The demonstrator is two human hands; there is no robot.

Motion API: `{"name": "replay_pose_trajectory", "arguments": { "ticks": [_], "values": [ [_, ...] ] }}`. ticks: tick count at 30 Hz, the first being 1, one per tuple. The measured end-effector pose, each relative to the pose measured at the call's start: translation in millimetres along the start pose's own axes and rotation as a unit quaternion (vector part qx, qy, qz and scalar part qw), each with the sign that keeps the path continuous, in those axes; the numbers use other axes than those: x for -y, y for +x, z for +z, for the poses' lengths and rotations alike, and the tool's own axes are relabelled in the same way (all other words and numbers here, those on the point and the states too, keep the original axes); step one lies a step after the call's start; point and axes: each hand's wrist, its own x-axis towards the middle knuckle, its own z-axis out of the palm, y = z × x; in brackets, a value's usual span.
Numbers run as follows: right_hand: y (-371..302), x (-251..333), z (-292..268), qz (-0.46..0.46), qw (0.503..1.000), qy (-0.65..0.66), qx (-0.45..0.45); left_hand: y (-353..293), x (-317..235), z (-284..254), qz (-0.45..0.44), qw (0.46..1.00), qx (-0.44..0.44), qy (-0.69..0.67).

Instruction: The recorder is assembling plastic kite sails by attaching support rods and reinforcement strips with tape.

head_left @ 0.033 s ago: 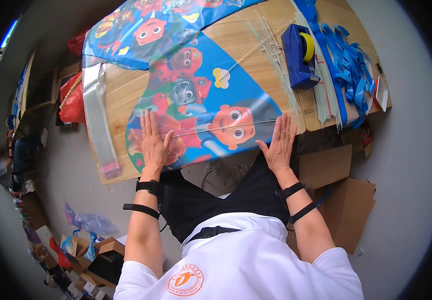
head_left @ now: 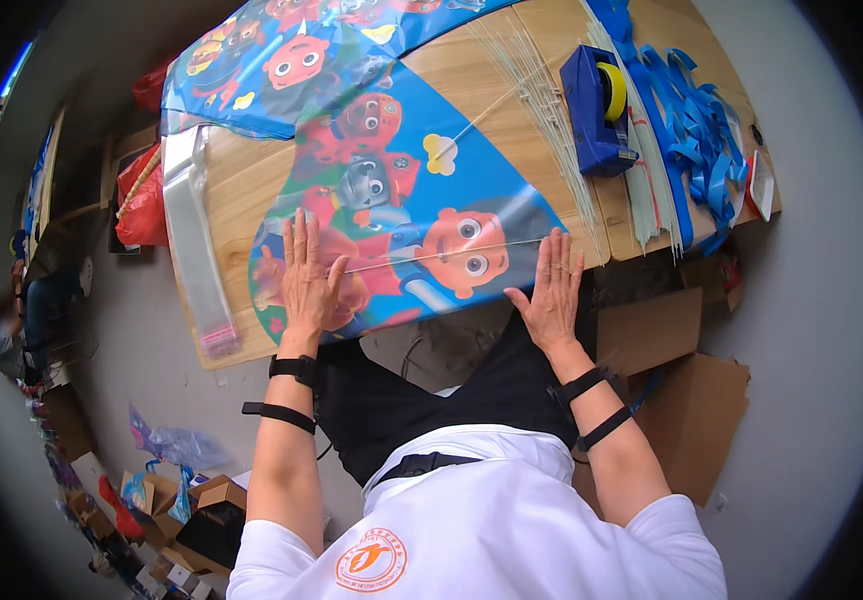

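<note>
A glossy blue kite sheet (head_left: 492,175) printed with cartoon figures lies on the wooden table, its lower edge reaching over the table's near side. Across its lower part runs a thin pale rod (head_left: 407,259). My left hand (head_left: 307,285) rests flat at the rod's left end, fingers stretched out. At the rod's right end, by the sheet's corner, my right hand (head_left: 552,300) lies palm down with fingers extended and thumb apart. Neither hand grips anything. Whether the palms press on the rod itself is hidden.
More printed sheets (head_left: 252,65) lie at the far left, above a clear plastic sleeve strip (head_left: 197,240). Right of the sheet are thin rods (head_left: 542,95), a blue tape dispenser (head_left: 587,120) and tangled blue ribbon (head_left: 697,130). A cardboard box (head_left: 692,410) stands below at right.
Both hands have shifted very slightly: the left fingertips sit a touch farther up the sheet, and the right hand is a little more to the left. The sheet and rod look nearly unmoved.
</note>
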Motion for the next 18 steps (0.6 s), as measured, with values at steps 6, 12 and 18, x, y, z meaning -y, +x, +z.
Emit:
{"name": "replay_pose_trajectory", "arguments": {
  "ticks": [6,12,18],
  "values": [
    [-25,1,0,0.055,0.997,-0.021,0.048,40,18,8,0.013,0.996,0.086,-0.018],
    [-1,8,-13,0.052,0.998,-0.015,-0.012,27,1,-6,0.021,1.000,0.020,0.008],
    [104,13,4,-0.046,0.995,0.088,-0.018,-41,-25,-1,-0.027,0.997,0.047,-0.058]
  ]
}}
